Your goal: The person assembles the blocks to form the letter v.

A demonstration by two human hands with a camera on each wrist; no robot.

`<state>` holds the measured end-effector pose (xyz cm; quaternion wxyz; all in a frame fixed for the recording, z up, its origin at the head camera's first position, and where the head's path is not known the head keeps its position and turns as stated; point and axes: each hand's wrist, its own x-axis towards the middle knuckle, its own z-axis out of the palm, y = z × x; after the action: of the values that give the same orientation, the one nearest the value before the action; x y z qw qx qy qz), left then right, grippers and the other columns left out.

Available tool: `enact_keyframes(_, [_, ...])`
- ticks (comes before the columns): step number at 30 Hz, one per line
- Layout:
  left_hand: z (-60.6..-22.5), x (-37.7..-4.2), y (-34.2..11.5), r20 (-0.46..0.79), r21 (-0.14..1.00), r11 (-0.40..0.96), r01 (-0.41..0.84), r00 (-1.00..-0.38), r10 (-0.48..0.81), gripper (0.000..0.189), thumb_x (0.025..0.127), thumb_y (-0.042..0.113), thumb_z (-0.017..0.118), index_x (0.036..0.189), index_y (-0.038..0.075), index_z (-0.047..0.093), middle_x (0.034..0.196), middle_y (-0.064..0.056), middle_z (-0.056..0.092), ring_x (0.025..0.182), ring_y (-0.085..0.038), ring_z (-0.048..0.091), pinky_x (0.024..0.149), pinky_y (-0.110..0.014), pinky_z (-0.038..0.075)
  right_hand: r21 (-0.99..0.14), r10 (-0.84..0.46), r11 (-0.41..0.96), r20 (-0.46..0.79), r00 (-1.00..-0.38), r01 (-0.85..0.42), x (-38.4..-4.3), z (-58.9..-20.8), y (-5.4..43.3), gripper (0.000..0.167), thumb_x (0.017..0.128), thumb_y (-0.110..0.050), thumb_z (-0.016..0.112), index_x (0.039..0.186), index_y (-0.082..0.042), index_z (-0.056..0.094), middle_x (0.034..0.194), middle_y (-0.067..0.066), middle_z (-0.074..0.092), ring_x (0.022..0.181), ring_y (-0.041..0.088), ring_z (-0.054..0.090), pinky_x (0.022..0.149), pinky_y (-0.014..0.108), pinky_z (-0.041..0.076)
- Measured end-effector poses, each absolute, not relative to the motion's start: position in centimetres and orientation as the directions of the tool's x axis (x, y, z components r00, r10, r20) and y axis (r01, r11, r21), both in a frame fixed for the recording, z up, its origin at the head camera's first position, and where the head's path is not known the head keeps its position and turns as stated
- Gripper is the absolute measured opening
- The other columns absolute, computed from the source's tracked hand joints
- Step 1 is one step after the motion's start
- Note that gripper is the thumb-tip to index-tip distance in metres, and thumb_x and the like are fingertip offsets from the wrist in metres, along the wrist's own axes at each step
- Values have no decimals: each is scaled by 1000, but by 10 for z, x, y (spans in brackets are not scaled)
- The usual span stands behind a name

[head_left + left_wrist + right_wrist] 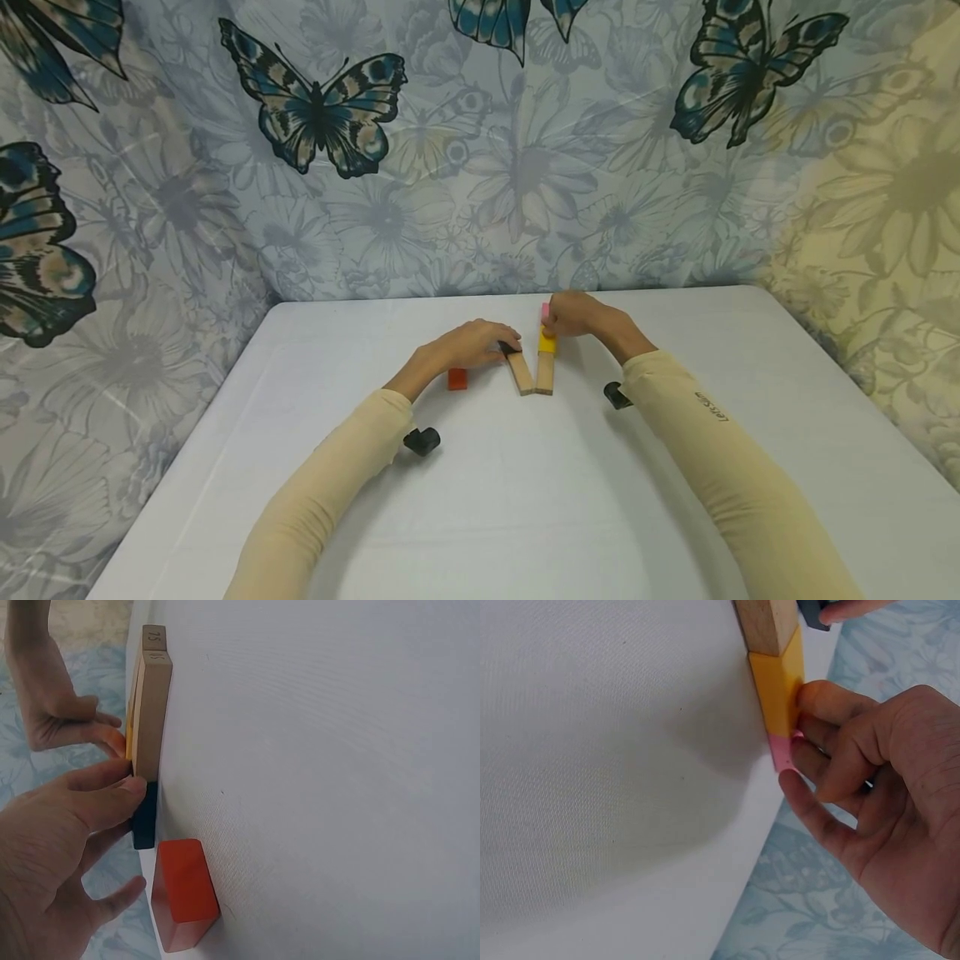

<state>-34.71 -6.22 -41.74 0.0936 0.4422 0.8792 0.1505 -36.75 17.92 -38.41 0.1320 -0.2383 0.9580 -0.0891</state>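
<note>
Two plain wooden blocks lie on the table in a narrow V, their near ends together: the left wooden block (521, 375) and the right wooden block (545, 375). A dark block (145, 817) continues the left one. Beyond the right one come a yellow block (778, 690) and a pink block (781, 752). My left hand (474, 343) pinches the dark block where it meets the wood, thumb on the near face. My right hand (576, 315) bends its fingers against the right side of the yellow and pink blocks. The index fingertip touches the yellow one; the little fingertip is at the pink end.
A red block (457, 380) lies apart, just below the left hand. The white table's far edge (420, 298) is close behind the blocks, with a butterfly-print cloth (525, 192) past it. Black wrist cameras (422, 442) hang under both sleeves, close over the table.
</note>
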Motion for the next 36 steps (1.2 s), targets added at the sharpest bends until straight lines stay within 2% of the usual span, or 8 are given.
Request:
enact_keyframes(15, [-419,-349,-62,-45,349,559,752,-582,812,35,101,13,70,136,11,70,153,-6,61,144,-23,56,125,-42,40,-221,-466,879,-217,-858,-422,-368,-385,179,56,102,-20,66,50,-18,46,55,-7,28,54,9,29,54,22,25])
enact_keyframes(25, [-418,-345,-60,-1,329,615,717,-651,759,35,99,22,74,132,10,73,151,-7,63,144,-26,57,121,-43,45,-230,-469,877,-224,-855,-421,-369,-385,178,55,102,-20,66,51,-17,47,55,-7,29,54,9,29,54,21,25])
enact_keyframes(36, [-418,-341,-53,36,322,615,720,-658,752,32,99,28,74,122,6,77,142,-8,69,134,-25,64,115,-40,51,-230,-472,875,-210,-856,-426,-367,-383,178,57,102,-20,66,49,-19,45,54,-8,28,54,8,27,53,21,23])
